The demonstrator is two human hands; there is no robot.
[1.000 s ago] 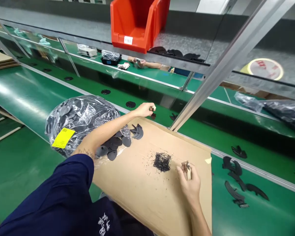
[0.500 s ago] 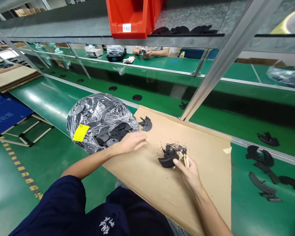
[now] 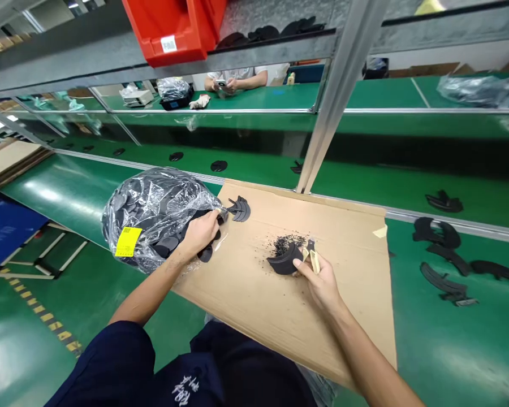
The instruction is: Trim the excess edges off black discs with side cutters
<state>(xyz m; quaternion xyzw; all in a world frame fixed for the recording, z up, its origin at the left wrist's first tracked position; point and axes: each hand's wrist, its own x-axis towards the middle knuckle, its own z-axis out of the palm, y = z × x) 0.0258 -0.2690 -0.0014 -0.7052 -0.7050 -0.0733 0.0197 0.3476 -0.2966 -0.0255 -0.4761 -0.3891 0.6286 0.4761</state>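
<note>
My left hand (image 3: 201, 230) has its fingers curled at the mouth of a clear plastic bag (image 3: 152, 189) and appears to grip the film. The bag is full of flat black discs and bears a yellow label (image 3: 128, 242). In my right hand (image 3: 322, 280) are a black curved part (image 3: 286, 260) and nippers with cream handles (image 3: 314, 261), their jaws pointing away from me. Small black scraps (image 3: 286, 243) lie heaped behind that part on the cardboard sheet (image 3: 254, 288). Near the bag sits a set of stacked black curved pieces (image 3: 241, 209).
Several black curved parts (image 3: 447, 257) lie on the green bench to the right. Black pieces (image 3: 219, 165) are spaced along the green strip behind a metal rail. A metal post (image 3: 328, 113) rises beyond the cardboard. Overhead, a shelf carries a red bin (image 3: 173, 34). Another person's hands (image 3: 224, 86) show across the bench.
My left hand has moved left from over the cardboard to the bag's mouth, and film now stretches onto the cardboard. My right hand still holds the curved part and nippers. The view has shifted right.
</note>
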